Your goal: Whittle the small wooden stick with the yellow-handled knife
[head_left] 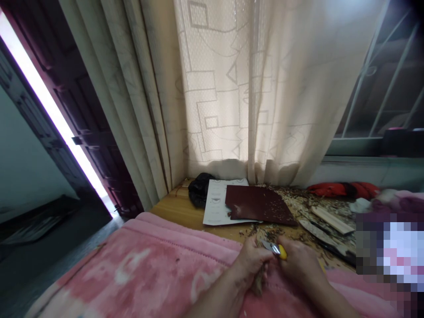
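Note:
My right hand is closed around a knife with a yellow handle. Its short silver blade points left, close to my left thumb. My left hand grips a brownish, rough piece that looks like a root or stick; its lower end hangs below my fingers and most of it is hidden. Both hands are close together over the pink blanket, at the near edge of the wooden table. Shavings lie just beyond my fingers.
On the table are a dark red board, a white printed sheet, a black bag, a large knife, a pale wooden block and a red cloth bundle. Curtains hang behind. A blurred patch covers the lower right.

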The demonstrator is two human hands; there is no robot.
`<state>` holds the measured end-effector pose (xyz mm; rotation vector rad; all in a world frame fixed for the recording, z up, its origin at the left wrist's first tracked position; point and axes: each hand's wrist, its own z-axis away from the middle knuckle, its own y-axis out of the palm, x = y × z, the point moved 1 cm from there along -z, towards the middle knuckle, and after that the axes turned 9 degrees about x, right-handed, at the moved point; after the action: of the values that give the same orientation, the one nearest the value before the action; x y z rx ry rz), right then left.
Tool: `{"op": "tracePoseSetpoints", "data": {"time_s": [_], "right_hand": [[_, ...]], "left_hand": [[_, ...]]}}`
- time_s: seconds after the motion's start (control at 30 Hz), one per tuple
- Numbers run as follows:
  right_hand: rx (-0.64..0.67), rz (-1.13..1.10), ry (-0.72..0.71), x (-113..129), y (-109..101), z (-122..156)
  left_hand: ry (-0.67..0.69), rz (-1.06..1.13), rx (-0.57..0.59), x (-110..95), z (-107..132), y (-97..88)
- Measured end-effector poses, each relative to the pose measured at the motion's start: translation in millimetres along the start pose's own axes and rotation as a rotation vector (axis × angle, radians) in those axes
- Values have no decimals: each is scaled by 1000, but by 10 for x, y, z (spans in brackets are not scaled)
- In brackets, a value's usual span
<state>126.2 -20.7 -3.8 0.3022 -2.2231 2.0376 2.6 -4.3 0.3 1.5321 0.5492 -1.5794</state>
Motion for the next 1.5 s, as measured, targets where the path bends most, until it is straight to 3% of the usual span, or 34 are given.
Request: {"op": "tracePoseSetpoints", "data": {"time_s": [0.33,0.63,0.9,1.5], "right_hand": [[37,-7,87,28,-8,31],[43,0,119,26,36,22],[13,16,130,11,52,16],[47,34,158,8,42,-25]], "left_hand": [[-14,-9,82,-52,48,23],[-24,-66,89,-10,48,-5],[-71,-148,18,-145,85,96],[-59,-191,-45,-123,43,133]]}}
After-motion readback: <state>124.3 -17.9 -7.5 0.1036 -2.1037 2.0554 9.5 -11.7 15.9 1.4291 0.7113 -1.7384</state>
